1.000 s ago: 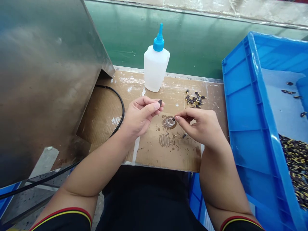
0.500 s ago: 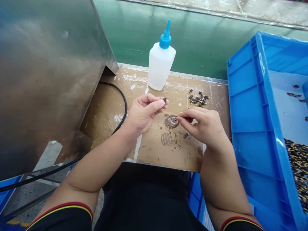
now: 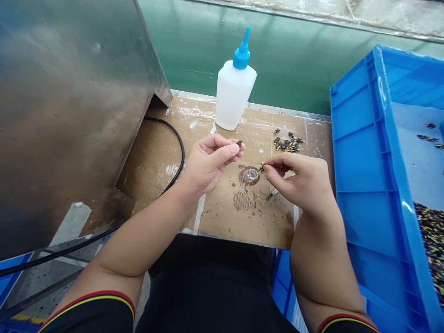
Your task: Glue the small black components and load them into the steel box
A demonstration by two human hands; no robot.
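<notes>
A small dark part [image 3: 239, 144] is pinched between the thumb and fingers of my left hand [image 3: 215, 159], raised over the cardboard. My right hand [image 3: 294, 178] is closed in a pinch on a tiny dark piece [image 3: 262, 168], whose kind I cannot make out. Just left of those fingertips sits a small clear dish [image 3: 250, 175] on a wet patch. Below the right hand lies a thin dark and light tool [image 3: 272, 194], partly covered. Behind the right hand, several small black and yellow parts [image 3: 288, 142] lie in a loose pile.
A white bottle with a blue nozzle [image 3: 236, 95] stands at the back of the cardboard sheet [image 3: 222, 222]. On the right is a blue crate [image 3: 357, 152] holding many black and yellow parts. A metal housing [image 3: 76, 115] and a black cable [image 3: 181, 152] occupy the left.
My right hand has drawn away from the clear dish to the right, with the tiny dark piece in its fingertips. The left hand keeps its hold; the view has shifted slightly.
</notes>
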